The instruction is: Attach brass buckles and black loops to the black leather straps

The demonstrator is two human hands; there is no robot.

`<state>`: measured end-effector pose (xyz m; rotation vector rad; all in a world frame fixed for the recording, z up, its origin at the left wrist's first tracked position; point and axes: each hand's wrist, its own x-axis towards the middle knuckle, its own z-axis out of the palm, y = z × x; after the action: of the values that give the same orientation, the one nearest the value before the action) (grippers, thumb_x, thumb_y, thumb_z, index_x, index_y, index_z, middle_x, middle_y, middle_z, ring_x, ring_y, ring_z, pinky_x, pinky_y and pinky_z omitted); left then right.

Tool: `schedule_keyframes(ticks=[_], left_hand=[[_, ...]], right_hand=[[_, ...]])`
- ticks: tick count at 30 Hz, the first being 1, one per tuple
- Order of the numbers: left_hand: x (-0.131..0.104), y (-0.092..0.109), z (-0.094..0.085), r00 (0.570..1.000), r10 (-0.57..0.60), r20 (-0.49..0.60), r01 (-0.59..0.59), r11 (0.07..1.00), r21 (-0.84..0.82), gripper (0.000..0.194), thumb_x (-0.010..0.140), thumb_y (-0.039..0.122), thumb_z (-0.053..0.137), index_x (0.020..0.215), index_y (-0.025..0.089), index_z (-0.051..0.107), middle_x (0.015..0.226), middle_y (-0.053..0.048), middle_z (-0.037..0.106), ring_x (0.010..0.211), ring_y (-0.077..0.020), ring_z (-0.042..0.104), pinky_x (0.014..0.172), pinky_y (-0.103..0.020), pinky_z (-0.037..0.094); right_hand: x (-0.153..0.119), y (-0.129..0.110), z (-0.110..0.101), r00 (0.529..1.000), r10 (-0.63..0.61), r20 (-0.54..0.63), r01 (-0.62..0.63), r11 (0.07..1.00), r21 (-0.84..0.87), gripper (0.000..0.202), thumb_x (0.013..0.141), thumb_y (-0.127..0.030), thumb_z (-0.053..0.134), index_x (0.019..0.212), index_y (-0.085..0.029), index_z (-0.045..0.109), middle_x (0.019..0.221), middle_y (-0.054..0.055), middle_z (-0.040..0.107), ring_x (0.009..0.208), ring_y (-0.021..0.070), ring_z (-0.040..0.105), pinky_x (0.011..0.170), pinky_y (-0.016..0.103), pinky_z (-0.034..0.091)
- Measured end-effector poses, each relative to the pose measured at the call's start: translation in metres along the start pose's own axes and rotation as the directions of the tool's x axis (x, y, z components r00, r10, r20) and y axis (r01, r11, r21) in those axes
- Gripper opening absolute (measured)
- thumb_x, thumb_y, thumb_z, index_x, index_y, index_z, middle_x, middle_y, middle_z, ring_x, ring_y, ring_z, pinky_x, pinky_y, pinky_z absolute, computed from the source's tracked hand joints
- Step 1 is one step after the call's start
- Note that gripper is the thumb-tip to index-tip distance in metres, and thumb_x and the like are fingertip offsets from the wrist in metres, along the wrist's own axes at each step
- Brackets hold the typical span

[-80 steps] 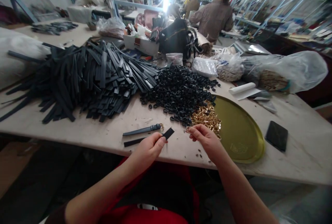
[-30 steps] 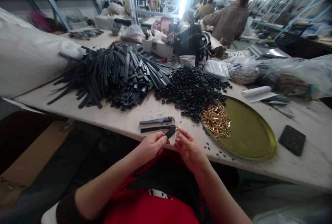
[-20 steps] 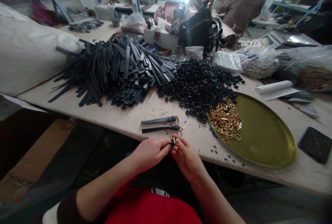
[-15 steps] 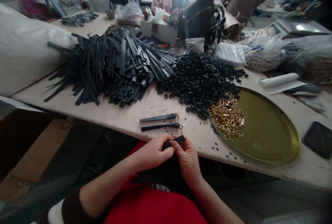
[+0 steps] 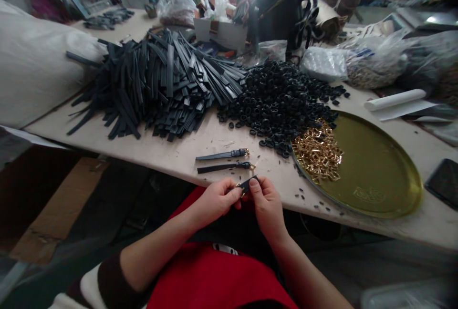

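Observation:
Between my two hands, just off the table's front edge, is a black strap (image 5: 246, 185) with a small gold buckle (image 5: 238, 185) at its left part. My left hand (image 5: 222, 196) pinches the buckle end. My right hand (image 5: 264, 196) grips the other part, thumb on top. Past my hands lie two black straps with gold buckles, the farther strap (image 5: 219, 155) and the nearer strap (image 5: 222, 168), side by side. The fingertips partly hide the held strap.
Behind them rise a heap of black straps (image 5: 168, 85) and a pile of black loops (image 5: 275, 104). Gold buckles (image 5: 318, 151) lie on the left of a round gold-coloured tray (image 5: 379, 170). A phone (image 5: 443, 182) rests at the right; a white sack (image 5: 43, 66) stands left.
The strap's gold buckle now shows beside my left fingertips, and the strap has turned in my grip. My right thumb has moved up onto it. The whole view has shifted slightly.

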<state>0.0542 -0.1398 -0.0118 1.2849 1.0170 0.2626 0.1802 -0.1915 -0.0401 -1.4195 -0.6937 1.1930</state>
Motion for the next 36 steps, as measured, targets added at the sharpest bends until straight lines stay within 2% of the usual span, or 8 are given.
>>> schedule_keyframes(ticks=[6, 13, 15, 20, 26, 31, 33, 36], left_hand=[[-0.011, -0.002, 0.003, 0.998, 0.057, -0.017, -0.056, 0.997, 0.058, 0.027, 0.079, 0.041, 0.046, 0.076, 0.015, 0.052, 0.06, 0.003, 0.054, 0.046, -0.0067, 0.039, 0.043, -0.018, 0.028], [-0.022, -0.004, 0.009, 0.989, 0.12, -0.09, -0.104, 0.98, 0.169, 0.02, 0.078, 0.033, 0.045, 0.068, 0.016, 0.049, 0.059, 0.003, 0.053, 0.05, -0.0083, 0.042, 0.046, -0.019, 0.03], [-0.029, 0.0, 0.01, 0.982, 0.157, -0.108, -0.132, 0.969, 0.208, 0.019, 0.077, 0.033, 0.047, 0.066, 0.016, 0.048, 0.059, 0.003, 0.054, 0.051, -0.0085, 0.043, 0.047, -0.019, 0.03], [-0.043, 0.015, 0.006, 0.996, 0.071, 0.051, -0.078, 0.982, 0.171, 0.026, 0.074, 0.043, 0.054, 0.071, 0.018, 0.047, 0.055, 0.005, 0.056, 0.043, -0.0079, 0.039, 0.04, -0.019, 0.025], [-0.026, 0.019, 0.0, 0.984, 0.141, -0.113, -0.109, 0.961, 0.254, 0.031, 0.07, 0.044, 0.06, 0.066, 0.018, 0.045, 0.05, 0.006, 0.051, 0.047, -0.0096, 0.044, 0.046, -0.02, 0.029], [-0.007, 0.024, -0.007, 0.978, 0.21, -0.019, -0.201, 0.955, 0.216, 0.026, 0.075, 0.036, 0.055, 0.095, 0.019, 0.051, 0.065, 0.005, 0.058, 0.056, -0.0116, 0.05, 0.054, -0.021, 0.035], [0.002, 0.026, -0.011, 0.971, 0.235, -0.052, -0.213, 0.941, 0.264, 0.021, 0.079, 0.037, 0.051, 0.085, 0.018, 0.056, 0.061, 0.004, 0.055, 0.057, -0.0114, 0.049, 0.055, -0.022, 0.034], [0.017, 0.026, -0.018, 0.968, 0.2, -0.151, -0.165, 0.962, 0.217, 0.026, 0.08, 0.042, 0.047, 0.078, 0.018, 0.054, 0.055, 0.006, 0.049, 0.051, -0.0096, 0.043, 0.053, -0.021, 0.033]], right_hand=[[-0.008, -0.001, -0.002, 0.999, -0.009, 0.041, 0.009, 1.0, 0.002, 0.026, 0.083, -0.046, 0.047, 0.076, -0.021, 0.047, 0.054, -0.005, 0.051, 0.048, 0.0113, 0.049, 0.049, 0.024, 0.04], [-0.028, -0.003, -0.007, 0.945, -0.324, 0.033, 0.32, 0.902, -0.29, 0.015, 0.079, -0.037, 0.055, 0.077, -0.022, 0.054, 0.067, -0.001, 0.057, 0.062, 0.0143, 0.051, 0.058, 0.027, 0.041], [-0.03, -0.003, -0.009, 0.964, -0.255, 0.073, 0.265, 0.94, -0.217, 0.017, 0.076, -0.036, 0.059, 0.076, -0.021, 0.053, 0.066, -0.002, 0.054, 0.06, 0.013, 0.049, 0.056, 0.025, 0.041], [-0.03, -0.011, -0.011, 0.977, -0.048, 0.21, 0.049, 0.999, 0.004, 0.027, 0.069, -0.04, 0.065, 0.071, -0.019, 0.049, 0.058, -0.005, 0.048, 0.053, 0.0097, 0.044, 0.049, 0.021, 0.036], [-0.024, -0.016, -0.002, 0.966, -0.132, 0.221, 0.134, 0.991, 0.003, 0.029, 0.071, -0.046, 0.062, 0.07, -0.019, 0.051, 0.057, -0.005, 0.048, 0.052, 0.01, 0.043, 0.05, 0.022, 0.037], [0.023, -0.033, -0.026, 0.898, -0.117, 0.425, 0.176, 0.979, -0.103, 0.047, 0.083, -0.058, 0.034, 0.072, -0.018, 0.057, 0.057, 0.0, 0.053, 0.054, 0.013, 0.049, 0.053, 0.026, 0.04], [0.057, -0.044, -0.037, 0.917, -0.249, 0.312, 0.346, 0.884, -0.313, 0.046, 0.085, -0.054, 0.031, 0.076, -0.018, 0.059, 0.058, 0.001, 0.053, 0.055, 0.014, 0.049, 0.053, 0.027, 0.039], [0.106, -0.054, -0.042, 0.877, -0.421, 0.234, 0.394, 0.346, -0.852, 0.025, 0.085, -0.034, 0.044, 0.079, -0.018, 0.062, 0.076, 0.006, 0.059, 0.069, 0.0176, 0.053, 0.061, 0.028, 0.038]])
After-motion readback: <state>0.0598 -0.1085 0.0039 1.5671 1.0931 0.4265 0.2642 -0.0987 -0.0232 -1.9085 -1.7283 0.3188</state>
